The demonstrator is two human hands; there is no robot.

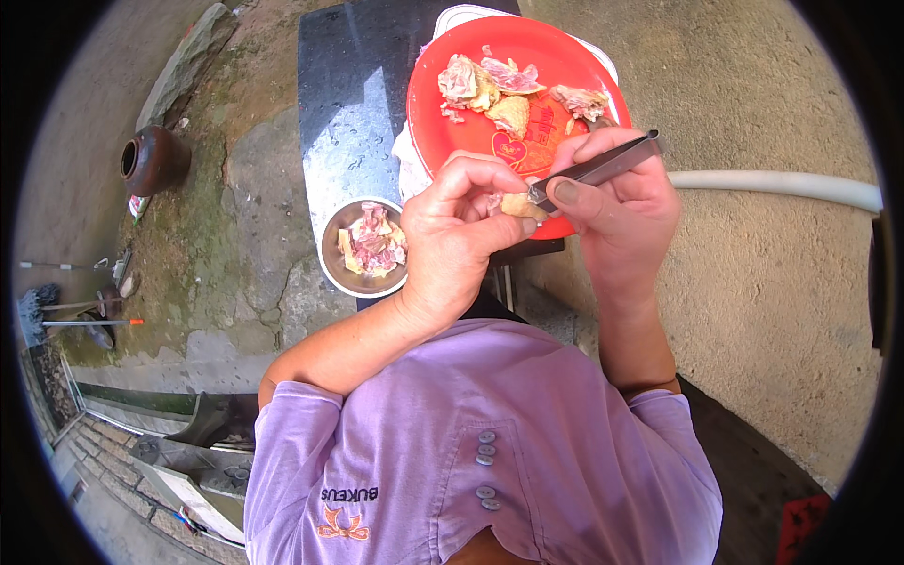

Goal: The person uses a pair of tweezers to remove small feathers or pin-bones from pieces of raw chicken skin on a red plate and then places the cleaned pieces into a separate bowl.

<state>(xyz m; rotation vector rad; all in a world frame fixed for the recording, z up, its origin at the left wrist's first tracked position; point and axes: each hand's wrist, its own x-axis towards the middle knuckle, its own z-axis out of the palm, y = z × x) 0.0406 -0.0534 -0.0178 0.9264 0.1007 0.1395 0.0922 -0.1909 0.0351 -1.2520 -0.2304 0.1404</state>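
My left hand (pixel 462 219) pinches a small piece of raw poultry with yellow skin (pixel 521 205) between thumb and fingers. In my right hand (pixel 616 201) are metal tweezers (pixel 599 164), their tips touching the skin of that piece. Both hands are above the near edge of a red plastic basin (pixel 434 70). Inside it lie several raw poultry pieces (pixel 510 115), and another piece (pixel 580 102) sits towards its right side. Left of my left hand stands a metal bowl (pixel 330 263) holding more cut raw meat (pixel 373 240), partly hidden by my wrist.
A dark, wet tabletop (pixel 339 127) carries the bowl and basin. A pale hose or pipe (pixel 777 182) runs across the ground on the right. On the left are a brown clay jar (pixel 159 161), a long stone slab (pixel 185 67) and a broom-like tool (pixel 34 311).
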